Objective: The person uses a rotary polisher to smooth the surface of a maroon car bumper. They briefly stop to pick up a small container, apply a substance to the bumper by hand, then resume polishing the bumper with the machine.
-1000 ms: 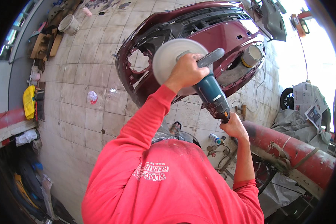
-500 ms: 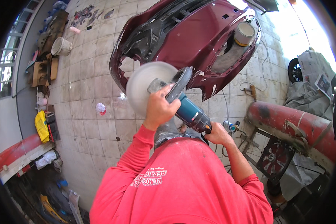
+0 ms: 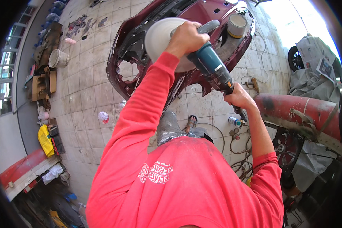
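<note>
Both my hands are on a teal and black rotary polisher, held out at arm's length. My left hand is wrapped round its front, beside a dark looped handle. At the rear, my right hand grips the black grip, where the cord end hangs below. A round white polishing pad sits on the head, slightly blurred. Behind the pad lies a dark red car bumper on the floor; whether the two touch, I cannot tell. On the bumper stands a round tub.
A red cylindrical tank stands at the right, with coiled hoses and a small blue can near it. On the left are a white bucket and a yellow bag. A crumpled white and red piece lies on the tiles.
Both hands have carried the polisher forward, away from my body and slightly right. The pad now overlaps the bumper more in view. My arms are straighter.
</note>
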`<state>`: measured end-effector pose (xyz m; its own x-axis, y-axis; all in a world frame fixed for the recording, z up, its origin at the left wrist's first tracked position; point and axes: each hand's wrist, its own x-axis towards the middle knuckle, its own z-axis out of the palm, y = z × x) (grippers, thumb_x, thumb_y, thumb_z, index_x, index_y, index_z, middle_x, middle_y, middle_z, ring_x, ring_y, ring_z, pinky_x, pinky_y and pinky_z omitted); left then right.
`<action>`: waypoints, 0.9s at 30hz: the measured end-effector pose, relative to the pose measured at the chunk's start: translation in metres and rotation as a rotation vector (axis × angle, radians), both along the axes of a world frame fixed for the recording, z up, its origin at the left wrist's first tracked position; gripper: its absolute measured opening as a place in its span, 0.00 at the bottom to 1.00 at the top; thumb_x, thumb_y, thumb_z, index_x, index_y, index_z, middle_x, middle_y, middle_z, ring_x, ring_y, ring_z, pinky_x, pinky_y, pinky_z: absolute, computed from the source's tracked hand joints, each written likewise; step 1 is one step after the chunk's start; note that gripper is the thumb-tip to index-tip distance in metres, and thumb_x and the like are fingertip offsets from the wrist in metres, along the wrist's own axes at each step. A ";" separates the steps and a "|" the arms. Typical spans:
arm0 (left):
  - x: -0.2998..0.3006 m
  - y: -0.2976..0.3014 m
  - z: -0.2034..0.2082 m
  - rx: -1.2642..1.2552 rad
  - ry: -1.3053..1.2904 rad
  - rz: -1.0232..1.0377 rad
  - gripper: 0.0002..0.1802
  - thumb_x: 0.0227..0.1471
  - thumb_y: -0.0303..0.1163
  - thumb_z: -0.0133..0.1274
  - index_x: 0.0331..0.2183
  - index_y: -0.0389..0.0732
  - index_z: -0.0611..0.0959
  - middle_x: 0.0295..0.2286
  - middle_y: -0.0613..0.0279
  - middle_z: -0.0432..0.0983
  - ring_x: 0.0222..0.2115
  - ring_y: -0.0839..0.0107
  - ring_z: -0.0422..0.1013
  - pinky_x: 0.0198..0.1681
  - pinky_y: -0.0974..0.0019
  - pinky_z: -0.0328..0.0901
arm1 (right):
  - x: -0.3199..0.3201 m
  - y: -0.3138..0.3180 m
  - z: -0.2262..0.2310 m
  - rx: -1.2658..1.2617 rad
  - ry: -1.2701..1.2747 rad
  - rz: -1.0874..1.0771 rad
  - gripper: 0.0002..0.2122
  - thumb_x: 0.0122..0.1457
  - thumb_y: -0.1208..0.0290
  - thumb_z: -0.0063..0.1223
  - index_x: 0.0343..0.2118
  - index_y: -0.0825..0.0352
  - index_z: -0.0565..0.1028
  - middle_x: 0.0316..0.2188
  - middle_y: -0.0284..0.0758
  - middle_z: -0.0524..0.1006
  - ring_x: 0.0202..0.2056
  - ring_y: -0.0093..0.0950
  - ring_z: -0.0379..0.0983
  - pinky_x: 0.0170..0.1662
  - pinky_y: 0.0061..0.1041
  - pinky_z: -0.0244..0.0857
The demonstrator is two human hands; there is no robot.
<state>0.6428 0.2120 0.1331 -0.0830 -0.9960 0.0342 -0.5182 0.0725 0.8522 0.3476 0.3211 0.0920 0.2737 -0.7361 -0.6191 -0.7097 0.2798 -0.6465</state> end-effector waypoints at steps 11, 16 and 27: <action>0.026 0.201 -0.029 0.158 0.115 0.159 0.26 0.46 0.30 0.56 0.47 0.25 0.84 0.41 0.37 0.84 0.45 0.51 0.82 0.51 0.57 0.73 | 0.023 0.130 -0.055 0.082 -0.047 0.187 0.14 0.44 0.74 0.61 0.36 0.71 0.80 0.33 0.55 0.82 0.41 0.55 0.80 0.43 0.45 0.73; 0.020 0.198 -0.027 0.185 0.128 0.149 0.29 0.45 0.32 0.57 0.49 0.25 0.84 0.40 0.35 0.84 0.44 0.50 0.83 0.51 0.57 0.74 | 0.025 0.146 -0.062 0.119 -0.105 0.155 0.14 0.44 0.74 0.59 0.36 0.71 0.80 0.34 0.55 0.82 0.43 0.56 0.80 0.44 0.43 0.73; 0.018 0.046 0.006 -0.003 0.038 -0.046 0.22 0.46 0.31 0.57 0.43 0.29 0.86 0.32 0.48 0.85 0.31 0.65 0.79 0.42 0.61 0.74 | 0.023 0.036 -0.024 0.056 0.013 0.032 0.10 0.46 0.75 0.61 0.31 0.73 0.77 0.20 0.37 0.75 0.26 0.27 0.76 0.34 0.36 0.72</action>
